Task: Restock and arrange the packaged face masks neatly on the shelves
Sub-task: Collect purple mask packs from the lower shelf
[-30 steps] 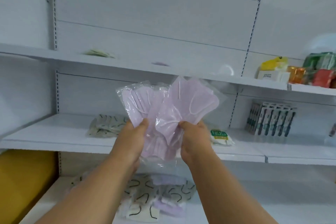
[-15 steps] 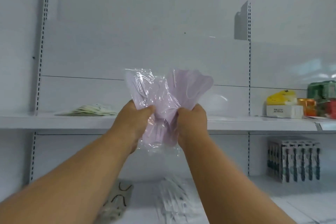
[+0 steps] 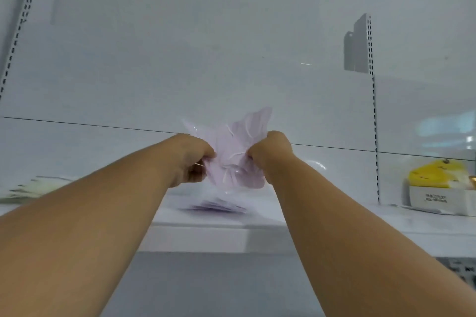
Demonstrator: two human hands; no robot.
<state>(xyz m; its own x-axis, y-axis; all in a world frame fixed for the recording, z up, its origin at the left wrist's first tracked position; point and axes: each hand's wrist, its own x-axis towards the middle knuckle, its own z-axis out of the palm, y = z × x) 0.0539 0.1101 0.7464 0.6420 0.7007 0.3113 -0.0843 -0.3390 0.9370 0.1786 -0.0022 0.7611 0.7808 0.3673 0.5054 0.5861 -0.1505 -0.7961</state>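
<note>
While held above the shelf [image 3: 201, 221], light, slippery, crinkly mask packets [image 3: 235, 154], pinched low in left hand [image 3: 192, 159] and right hand [image 3: 269, 154], likely best gripped by edges.

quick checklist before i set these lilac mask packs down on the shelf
1. Left hand grips the lilac mask packs: ok.
2. Right hand grips the same bundle: ok.
3. Bundle neat and flat: not ok, the packs are bunched and fanned between the hands.
4. Landing spot on the shelf: ok, lilac packs already lie directly below the bundle, so like goes with like.
5. Neighbours out of the way: ok, the pale green packs lie far left and the yellow-topped box far right.
6. Pile below squared up: cannot tell, it is blurred.
</note>
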